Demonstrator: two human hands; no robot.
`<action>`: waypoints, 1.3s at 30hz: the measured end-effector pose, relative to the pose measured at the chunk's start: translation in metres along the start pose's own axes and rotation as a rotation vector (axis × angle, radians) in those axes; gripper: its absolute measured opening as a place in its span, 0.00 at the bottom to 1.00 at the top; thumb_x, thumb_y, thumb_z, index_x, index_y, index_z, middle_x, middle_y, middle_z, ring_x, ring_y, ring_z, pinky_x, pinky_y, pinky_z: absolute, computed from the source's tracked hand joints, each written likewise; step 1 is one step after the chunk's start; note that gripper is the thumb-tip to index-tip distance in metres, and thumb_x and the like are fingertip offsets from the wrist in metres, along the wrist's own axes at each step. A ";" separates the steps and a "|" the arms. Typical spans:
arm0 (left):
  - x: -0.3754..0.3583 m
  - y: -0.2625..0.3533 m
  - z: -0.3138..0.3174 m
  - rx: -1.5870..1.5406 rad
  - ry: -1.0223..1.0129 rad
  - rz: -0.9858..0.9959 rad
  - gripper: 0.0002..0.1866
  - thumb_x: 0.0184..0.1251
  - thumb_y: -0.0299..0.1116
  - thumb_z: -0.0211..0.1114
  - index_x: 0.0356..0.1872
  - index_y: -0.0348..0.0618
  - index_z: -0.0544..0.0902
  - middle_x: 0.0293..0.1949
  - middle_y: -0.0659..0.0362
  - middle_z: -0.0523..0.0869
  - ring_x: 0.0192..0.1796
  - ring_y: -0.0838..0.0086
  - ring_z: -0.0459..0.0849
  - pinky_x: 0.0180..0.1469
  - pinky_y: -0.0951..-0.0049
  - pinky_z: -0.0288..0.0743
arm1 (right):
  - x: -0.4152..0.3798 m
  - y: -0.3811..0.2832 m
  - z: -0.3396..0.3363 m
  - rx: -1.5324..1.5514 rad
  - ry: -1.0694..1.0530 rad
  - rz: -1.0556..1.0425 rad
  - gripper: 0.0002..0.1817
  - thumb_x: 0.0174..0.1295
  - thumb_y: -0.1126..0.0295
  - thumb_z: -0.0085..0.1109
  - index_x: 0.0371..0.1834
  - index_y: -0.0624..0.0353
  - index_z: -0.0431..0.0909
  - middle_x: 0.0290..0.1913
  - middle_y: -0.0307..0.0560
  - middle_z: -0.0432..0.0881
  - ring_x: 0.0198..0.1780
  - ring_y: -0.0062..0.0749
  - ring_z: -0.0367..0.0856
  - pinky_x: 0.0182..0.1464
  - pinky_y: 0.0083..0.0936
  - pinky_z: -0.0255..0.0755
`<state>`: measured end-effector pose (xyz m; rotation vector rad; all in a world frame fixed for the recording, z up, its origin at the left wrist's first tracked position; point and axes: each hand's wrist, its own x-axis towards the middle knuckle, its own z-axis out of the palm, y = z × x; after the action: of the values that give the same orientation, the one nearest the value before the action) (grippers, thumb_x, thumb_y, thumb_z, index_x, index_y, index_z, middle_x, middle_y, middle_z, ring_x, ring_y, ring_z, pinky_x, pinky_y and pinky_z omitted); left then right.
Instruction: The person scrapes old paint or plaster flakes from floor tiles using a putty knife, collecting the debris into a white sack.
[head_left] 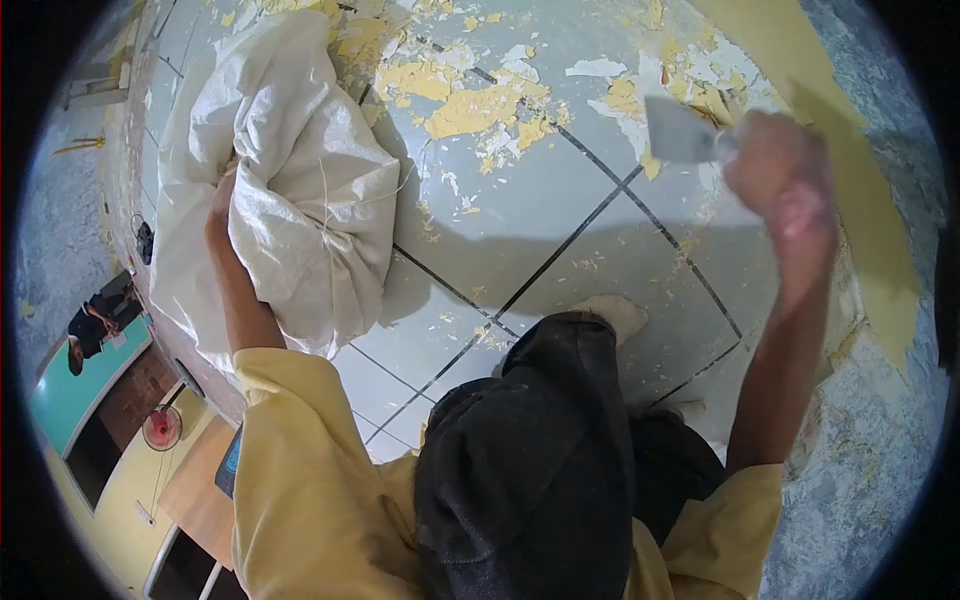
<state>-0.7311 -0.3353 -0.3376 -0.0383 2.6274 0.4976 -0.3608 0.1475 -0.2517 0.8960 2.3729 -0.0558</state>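
My right hand [770, 165] clamped on scraper [682, 130]; blade points to my left, long axis roughly crosswise, near paint flakes [620, 98] on tiled floor [540, 205]. My left hand [226, 190] sunk in folds of white sack [300, 195]; can't tell if closed.

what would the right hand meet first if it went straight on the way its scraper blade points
Most likely the loose paint flakes just past the blade of the scraper in the right hand, though its height above the floor is unclear and it might pass over them.
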 end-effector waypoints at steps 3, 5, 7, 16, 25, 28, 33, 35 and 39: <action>0.000 -0.001 0.001 -0.012 0.001 0.003 0.17 0.68 0.39 0.56 0.49 0.35 0.76 0.43 0.54 0.83 0.45 0.71 0.80 0.47 0.70 0.71 | 0.014 -0.021 0.000 0.204 0.189 -0.243 0.09 0.51 0.68 0.56 0.31 0.58 0.84 0.33 0.54 0.84 0.35 0.42 0.86 0.39 0.33 0.79; 0.002 -0.002 0.001 -0.023 0.002 0.004 0.17 0.68 0.39 0.56 0.49 0.35 0.76 0.43 0.54 0.83 0.45 0.71 0.80 0.47 0.70 0.71 | 0.031 -0.081 0.007 0.324 -0.032 -0.399 0.09 0.51 0.65 0.55 0.29 0.56 0.82 0.30 0.56 0.82 0.34 0.46 0.83 0.39 0.41 0.76; 0.003 0.000 0.001 -0.027 0.003 0.014 0.17 0.68 0.39 0.56 0.49 0.35 0.76 0.43 0.54 0.83 0.45 0.71 0.80 0.47 0.70 0.71 | 0.042 -0.142 0.024 0.430 -0.079 -0.472 0.10 0.48 0.70 0.53 0.31 0.56 0.83 0.31 0.55 0.83 0.35 0.45 0.84 0.43 0.38 0.77; -0.005 -0.001 0.003 -0.068 0.009 0.010 0.17 0.68 0.39 0.56 0.50 0.35 0.76 0.44 0.54 0.83 0.46 0.71 0.80 0.48 0.70 0.71 | 0.082 -0.178 0.025 0.572 -0.168 -0.376 0.16 0.48 0.66 0.53 0.36 0.64 0.82 0.37 0.59 0.83 0.41 0.49 0.84 0.46 0.36 0.77; -0.003 -0.002 -0.001 -0.102 0.025 -0.016 0.17 0.69 0.38 0.56 0.50 0.35 0.76 0.44 0.54 0.82 0.46 0.71 0.79 0.48 0.71 0.71 | 0.050 -0.014 0.001 0.211 0.063 0.108 0.16 0.53 0.64 0.53 0.43 0.53 0.82 0.42 0.57 0.82 0.46 0.49 0.81 0.50 0.39 0.72; -0.001 -0.003 -0.002 -0.097 0.027 -0.008 0.17 0.69 0.38 0.56 0.50 0.35 0.76 0.44 0.54 0.82 0.46 0.71 0.79 0.48 0.71 0.71 | 0.059 -0.078 0.007 0.510 0.106 -0.128 0.16 0.50 0.68 0.54 0.43 0.53 0.82 0.38 0.55 0.83 0.45 0.49 0.81 0.50 0.40 0.72; 0.000 -0.002 -0.003 -0.107 0.021 -0.004 0.17 0.69 0.38 0.56 0.50 0.35 0.76 0.44 0.54 0.82 0.46 0.71 0.79 0.48 0.71 0.71 | 0.078 -0.223 0.007 0.471 -0.037 -0.507 0.12 0.49 0.68 0.53 0.30 0.62 0.84 0.32 0.60 0.84 0.38 0.46 0.85 0.43 0.36 0.78; 0.001 0.000 -0.004 -0.113 0.017 0.002 0.17 0.69 0.38 0.56 0.50 0.35 0.76 0.44 0.54 0.82 0.46 0.71 0.79 0.48 0.71 0.71 | 0.078 -0.225 0.000 0.470 -0.097 -0.460 0.13 0.49 0.67 0.53 0.31 0.61 0.84 0.33 0.60 0.84 0.38 0.46 0.85 0.44 0.36 0.78; 0.000 -0.002 -0.004 -0.127 0.026 0.002 0.17 0.69 0.38 0.56 0.50 0.35 0.76 0.45 0.55 0.82 0.46 0.72 0.79 0.48 0.71 0.71 | 0.075 -0.165 -0.016 0.361 -0.076 -0.250 0.16 0.50 0.63 0.52 0.34 0.61 0.84 0.36 0.60 0.83 0.40 0.47 0.85 0.45 0.35 0.77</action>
<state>-0.7328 -0.3387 -0.3349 -0.0837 2.6181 0.6683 -0.5155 0.0680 -0.3061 0.7322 2.4304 -0.6221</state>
